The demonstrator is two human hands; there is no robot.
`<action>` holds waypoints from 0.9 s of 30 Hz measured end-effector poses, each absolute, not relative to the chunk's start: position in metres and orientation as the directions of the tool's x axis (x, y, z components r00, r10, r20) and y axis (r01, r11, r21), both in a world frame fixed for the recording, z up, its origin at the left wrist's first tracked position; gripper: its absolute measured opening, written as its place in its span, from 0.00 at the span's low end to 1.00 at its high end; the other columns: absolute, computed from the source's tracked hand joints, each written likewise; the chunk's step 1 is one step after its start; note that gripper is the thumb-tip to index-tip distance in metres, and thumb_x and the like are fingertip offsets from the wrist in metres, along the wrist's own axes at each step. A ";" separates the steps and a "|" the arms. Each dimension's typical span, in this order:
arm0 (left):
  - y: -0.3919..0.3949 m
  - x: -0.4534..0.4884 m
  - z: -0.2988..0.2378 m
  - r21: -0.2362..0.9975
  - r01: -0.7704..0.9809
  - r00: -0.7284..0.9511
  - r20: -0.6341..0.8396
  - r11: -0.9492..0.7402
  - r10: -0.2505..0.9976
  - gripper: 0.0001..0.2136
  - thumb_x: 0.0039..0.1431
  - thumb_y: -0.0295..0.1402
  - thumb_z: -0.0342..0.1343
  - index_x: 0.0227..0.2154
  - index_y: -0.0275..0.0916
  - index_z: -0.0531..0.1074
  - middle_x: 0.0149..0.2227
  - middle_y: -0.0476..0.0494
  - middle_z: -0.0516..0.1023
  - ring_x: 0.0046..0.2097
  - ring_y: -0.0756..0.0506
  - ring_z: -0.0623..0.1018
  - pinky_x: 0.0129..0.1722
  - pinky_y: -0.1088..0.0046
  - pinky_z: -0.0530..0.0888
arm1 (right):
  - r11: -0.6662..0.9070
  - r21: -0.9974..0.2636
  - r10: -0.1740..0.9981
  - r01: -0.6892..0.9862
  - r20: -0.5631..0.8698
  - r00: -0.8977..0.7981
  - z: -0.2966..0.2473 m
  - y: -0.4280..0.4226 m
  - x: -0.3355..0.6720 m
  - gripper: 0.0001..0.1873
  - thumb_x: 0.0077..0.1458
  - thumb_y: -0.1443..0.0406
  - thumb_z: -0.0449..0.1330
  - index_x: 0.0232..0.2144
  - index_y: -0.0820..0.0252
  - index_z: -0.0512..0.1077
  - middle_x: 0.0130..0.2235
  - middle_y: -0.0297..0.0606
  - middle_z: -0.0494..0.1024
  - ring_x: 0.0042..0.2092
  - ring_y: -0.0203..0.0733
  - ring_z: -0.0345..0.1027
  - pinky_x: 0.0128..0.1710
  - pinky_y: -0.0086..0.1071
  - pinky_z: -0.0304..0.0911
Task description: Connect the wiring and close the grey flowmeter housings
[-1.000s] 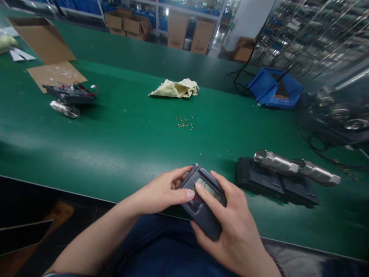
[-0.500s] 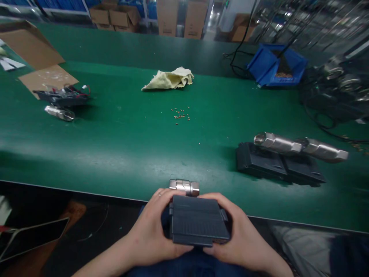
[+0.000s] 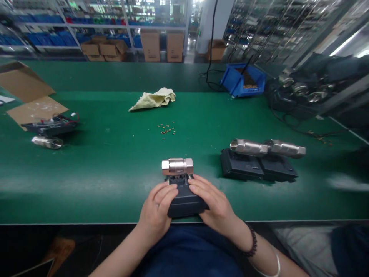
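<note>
A dark grey device (image 3: 184,200) with a silver metal cylinder (image 3: 177,166) at its far end lies on the near edge of the green belt (image 3: 115,165). My left hand (image 3: 157,209) rests on its left side, fingers curled over the top. My right hand (image 3: 211,202) lies on its right side, fingers pressed onto the casing. Both hands grip the device between them.
Two more dark devices with silver cylinders (image 3: 259,161) lie to the right. Several small brass screws (image 3: 167,130) and a yellow cloth (image 3: 154,99) sit further out. An open device with wires (image 3: 50,125), cardboard (image 3: 31,109) and a blue bin (image 3: 243,80) are also present.
The device was turned over from display side up, then moved from my lap forward onto the belt edge. The view has tilted up.
</note>
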State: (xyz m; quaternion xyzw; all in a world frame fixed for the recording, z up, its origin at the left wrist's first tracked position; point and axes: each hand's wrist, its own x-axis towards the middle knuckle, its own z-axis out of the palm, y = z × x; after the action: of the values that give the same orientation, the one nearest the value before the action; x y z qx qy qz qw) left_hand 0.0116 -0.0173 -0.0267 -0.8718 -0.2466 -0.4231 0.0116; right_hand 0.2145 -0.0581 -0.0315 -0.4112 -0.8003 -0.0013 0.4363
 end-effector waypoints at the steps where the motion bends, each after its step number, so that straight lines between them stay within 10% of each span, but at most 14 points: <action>1: -0.021 0.011 -0.028 0.187 0.461 0.526 0.730 -0.868 0.437 0.20 0.51 0.12 0.47 0.47 0.31 0.65 0.43 0.37 0.75 0.50 0.44 0.72 0.52 0.65 0.72 | 0.653 -0.349 0.658 0.672 0.701 -0.276 -0.035 -0.059 0.213 0.32 0.46 0.82 0.48 0.55 0.62 0.60 0.51 0.49 0.73 0.60 0.46 0.61 0.53 0.47 0.69; 5: -0.036 0.003 -0.030 0.203 0.473 0.560 0.682 -0.857 0.470 0.11 0.60 0.28 0.54 0.45 0.32 0.68 0.43 0.37 0.75 0.51 0.40 0.70 0.50 0.65 0.73 | 0.622 -0.307 0.646 0.720 0.721 -0.250 -0.039 -0.071 0.204 0.28 0.48 0.82 0.45 0.51 0.63 0.62 0.48 0.47 0.74 0.60 0.44 0.59 0.54 0.46 0.68; 19: -0.004 0.032 -0.040 0.060 0.456 0.500 0.808 -0.888 0.312 0.07 0.59 0.23 0.55 0.40 0.32 0.73 0.39 0.37 0.77 0.46 0.41 0.75 0.43 0.66 0.75 | 0.474 -0.388 0.768 0.790 0.621 -0.155 -0.015 -0.076 0.231 0.17 0.53 0.74 0.55 0.45 0.60 0.68 0.51 0.42 0.74 0.58 0.43 0.63 0.58 0.39 0.65; 27: 0.017 0.073 -0.033 0.076 0.530 0.475 0.798 -0.844 0.370 0.09 0.60 0.25 0.50 0.42 0.37 0.71 0.39 0.39 0.80 0.44 0.40 0.79 0.38 0.63 0.81 | 0.005 -0.234 0.644 0.972 0.744 0.176 -0.045 -0.053 0.285 0.20 0.54 0.66 0.58 0.50 0.60 0.66 0.48 0.47 0.74 0.55 0.56 0.63 0.54 0.61 0.59</action>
State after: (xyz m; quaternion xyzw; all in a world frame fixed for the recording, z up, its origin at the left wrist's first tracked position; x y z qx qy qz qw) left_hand 0.0730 0.0166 -0.0331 -0.8541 -0.2636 -0.4390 0.0910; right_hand 0.2851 -0.0527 -0.0446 -0.6702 -0.6031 -0.2200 0.3725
